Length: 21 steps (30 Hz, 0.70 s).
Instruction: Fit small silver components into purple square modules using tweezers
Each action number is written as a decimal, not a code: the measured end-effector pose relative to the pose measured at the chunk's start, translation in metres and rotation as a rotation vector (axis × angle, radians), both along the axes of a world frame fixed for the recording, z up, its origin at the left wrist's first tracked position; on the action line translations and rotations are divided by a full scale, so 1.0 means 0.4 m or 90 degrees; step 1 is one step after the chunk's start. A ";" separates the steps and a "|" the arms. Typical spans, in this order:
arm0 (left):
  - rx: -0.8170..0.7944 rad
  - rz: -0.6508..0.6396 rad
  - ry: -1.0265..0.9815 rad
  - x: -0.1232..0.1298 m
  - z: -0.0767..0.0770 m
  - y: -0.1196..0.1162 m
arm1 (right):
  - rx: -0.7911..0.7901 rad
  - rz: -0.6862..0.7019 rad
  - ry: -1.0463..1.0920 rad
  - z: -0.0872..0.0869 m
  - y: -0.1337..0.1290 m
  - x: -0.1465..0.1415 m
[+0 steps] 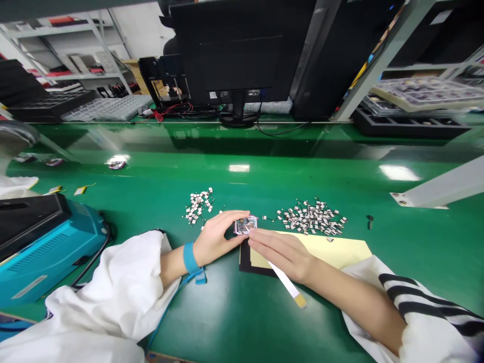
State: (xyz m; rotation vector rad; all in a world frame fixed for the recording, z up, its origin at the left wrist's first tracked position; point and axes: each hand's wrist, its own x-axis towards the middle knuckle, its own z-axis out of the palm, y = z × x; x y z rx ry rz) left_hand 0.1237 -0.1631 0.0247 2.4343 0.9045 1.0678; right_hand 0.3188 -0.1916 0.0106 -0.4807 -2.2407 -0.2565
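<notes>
My left hand [217, 234], with a blue strap at the wrist, grips a small rounded electronic device [245, 225] between thumb and fingers. Its inside faces up and shows a circuit board with a pinkish rim. My right hand [282, 252] is closed, its fingertips at the device's lower right edge. A flat white strip with a yellow end [286, 282] runs out from under that hand, in line with the fingers; its far tip is hidden. Small white parts with leads lie in a smaller pile [197, 205] and a larger pile [312, 218] beyond the hands.
A yellow sheet [336, 251] lies over a black one under my right forearm. At left stands a blue and black machine [49, 247]. A metal post [438, 186] meets the green table at right. A monitor [242, 50] stands behind. A blue cord [170, 305] trails from my left wrist.
</notes>
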 end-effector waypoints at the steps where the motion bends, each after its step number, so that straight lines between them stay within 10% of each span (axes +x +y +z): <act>1: -0.004 -0.004 -0.005 0.000 0.000 0.000 | 0.006 -0.003 -0.005 0.001 -0.001 0.000; 21: -0.040 0.014 -0.006 0.004 0.002 -0.001 | -0.173 -0.023 0.081 0.004 -0.010 -0.012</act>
